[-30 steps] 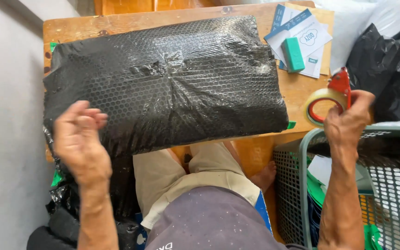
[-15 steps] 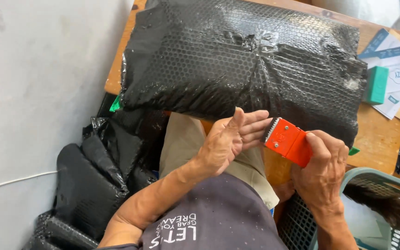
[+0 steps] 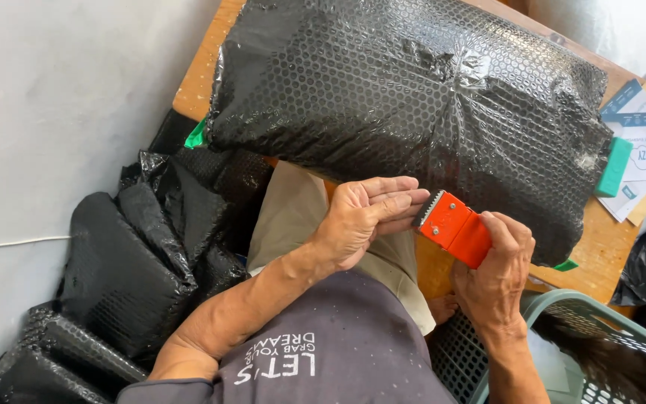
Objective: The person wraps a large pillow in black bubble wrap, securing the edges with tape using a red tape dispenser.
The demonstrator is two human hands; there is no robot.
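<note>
A large parcel wrapped in black bubble wrap (image 3: pixel 413 112) lies across a wooden table (image 3: pixel 197 71). In front of its near edge my right hand (image 3: pixel 496 277) grips a red tape dispenser (image 3: pixel 454 227), its toothed blade pointing left. My left hand (image 3: pixel 368 213) is held flat, palm up, with the fingertips touching the blade end of the dispenser. No tape strip can be made out between them. Both hands hover above my lap, just below the parcel.
More black bubble-wrapped bundles (image 3: pixel 125 269) are piled on the floor to my left, by a pale wall. A grey-green plastic basket (image 3: pixel 585 352) stands at my right. Printed papers (image 3: pixel 644 146) and a small green box (image 3: pixel 613 166) lie on the table's right end.
My right hand brought the tape dispenser from the table's right side down in front of me. My left hand turned palm up and met its blade. The view swung left.
</note>
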